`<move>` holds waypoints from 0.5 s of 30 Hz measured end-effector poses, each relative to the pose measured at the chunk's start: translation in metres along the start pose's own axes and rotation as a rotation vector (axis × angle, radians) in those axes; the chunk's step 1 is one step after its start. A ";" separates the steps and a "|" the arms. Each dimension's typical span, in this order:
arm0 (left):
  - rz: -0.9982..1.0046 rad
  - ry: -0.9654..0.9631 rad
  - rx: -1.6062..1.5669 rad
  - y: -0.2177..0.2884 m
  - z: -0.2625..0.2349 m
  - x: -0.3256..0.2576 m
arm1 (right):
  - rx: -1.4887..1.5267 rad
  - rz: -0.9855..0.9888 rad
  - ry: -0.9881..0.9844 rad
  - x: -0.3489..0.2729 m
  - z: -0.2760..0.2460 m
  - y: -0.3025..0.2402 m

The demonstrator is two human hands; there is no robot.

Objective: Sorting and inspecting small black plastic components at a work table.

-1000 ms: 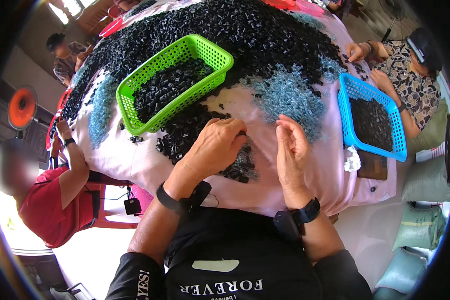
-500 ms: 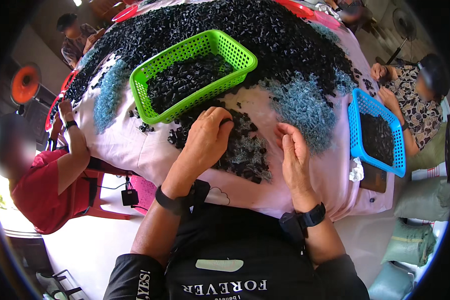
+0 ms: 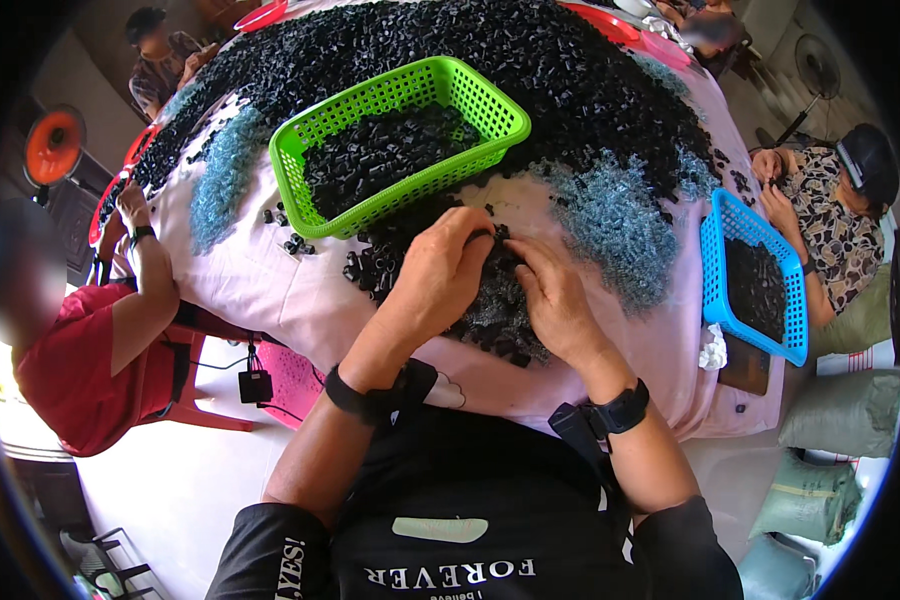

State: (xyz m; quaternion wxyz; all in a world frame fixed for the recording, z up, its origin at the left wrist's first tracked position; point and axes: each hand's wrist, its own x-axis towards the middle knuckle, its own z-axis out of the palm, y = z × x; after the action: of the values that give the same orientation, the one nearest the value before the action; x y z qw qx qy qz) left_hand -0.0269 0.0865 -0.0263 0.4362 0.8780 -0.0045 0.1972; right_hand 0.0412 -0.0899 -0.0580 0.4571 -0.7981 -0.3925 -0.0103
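My left hand (image 3: pixel 438 272) and my right hand (image 3: pixel 552 293) meet fingertip to fingertip over a small heap of black plastic pieces (image 3: pixel 490 310) on the pink tablecloth (image 3: pixel 300 300). The fingers of both pinch at small black parts between them; exactly what each holds is hidden by the fingers. Just beyond my hands stands a green basket (image 3: pixel 390 150) half full of black pieces. A very large mound of black pieces (image 3: pixel 530 60) covers the far side of the table, edged with blue-grey bits (image 3: pixel 615 220).
A blue basket (image 3: pixel 745 275) with black pieces sits at the right table edge before a seated person (image 3: pixel 830 210). Another person in red (image 3: pixel 80 340) sits at the left. Red trays (image 3: pixel 600 20) lie at the far side. A fan (image 3: pixel 50 145) stands left; sacks (image 3: pixel 830 440) right.
My right hand has moved left and closed in on my left hand, so the fingertips now meet. The view has shifted, and the table sits lower in the picture.
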 end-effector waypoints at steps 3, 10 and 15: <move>0.089 0.174 0.098 -0.009 -0.006 0.000 | 0.043 0.001 -0.023 -0.001 -0.003 -0.003; -0.098 -0.060 -0.044 0.007 -0.002 0.000 | 0.302 0.102 0.014 -0.005 -0.009 -0.006; -0.109 0.034 -0.027 0.005 -0.007 -0.002 | 0.424 0.167 0.097 -0.019 -0.010 0.009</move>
State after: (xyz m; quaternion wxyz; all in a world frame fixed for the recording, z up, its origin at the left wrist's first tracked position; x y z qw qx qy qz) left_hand -0.0316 0.0888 -0.0194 0.4583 0.8674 0.0481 0.1878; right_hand 0.0367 -0.1116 -0.0659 0.6321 -0.7125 -0.2959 0.0720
